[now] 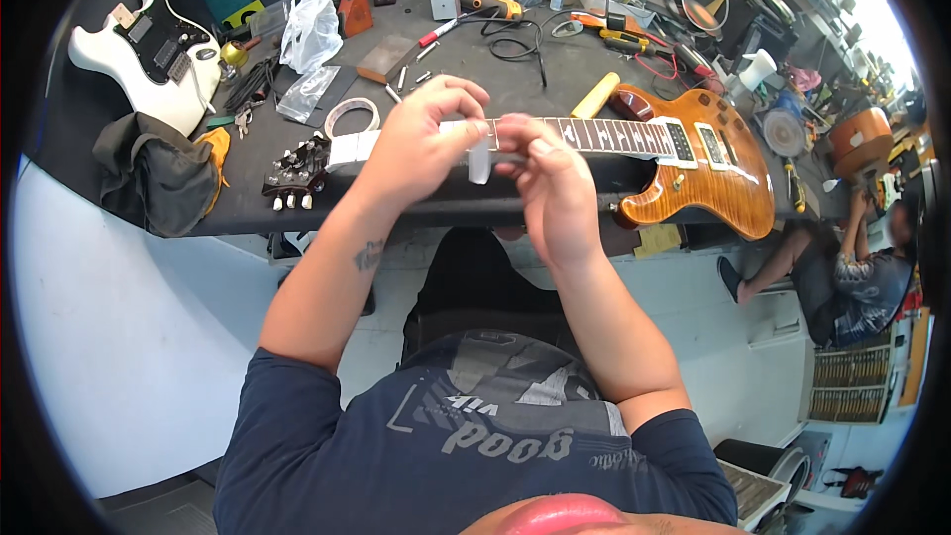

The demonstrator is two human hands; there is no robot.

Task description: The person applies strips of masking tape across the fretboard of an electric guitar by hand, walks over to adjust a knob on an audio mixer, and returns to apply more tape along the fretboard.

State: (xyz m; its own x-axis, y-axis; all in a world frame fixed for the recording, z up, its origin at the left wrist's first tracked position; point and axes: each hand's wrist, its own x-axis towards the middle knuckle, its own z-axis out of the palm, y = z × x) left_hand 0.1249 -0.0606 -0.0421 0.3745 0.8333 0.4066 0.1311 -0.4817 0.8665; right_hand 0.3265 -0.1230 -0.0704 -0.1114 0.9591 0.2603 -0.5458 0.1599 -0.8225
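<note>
An electric guitar with an amber, flame-patterned body [708, 183] lies across the bench edge, its dark headstock [297, 170] to the left. Whitish tape [349, 149] covers the fretboard at the headstock end. Above the neck, my left hand [428, 139] pinches a short strip of whitish tape [479, 164] that hangs from thumb and finger. My right hand [557, 183] is just right of that strip, fingers loosely curled and apart, with nothing visible in them. Both hands partly hide the fretboard [619, 136]. Beyond the neck lies a tape roll [354, 117].
A white guitar body [149, 59] and a dark cloth [158, 173] sit at the left. Plastic bags [310, 25], a wooden block [388, 57], a yellow cylinder [596, 96] and several tools crowd the bench [565, 54]. Another person [862, 277] sits at the far right.
</note>
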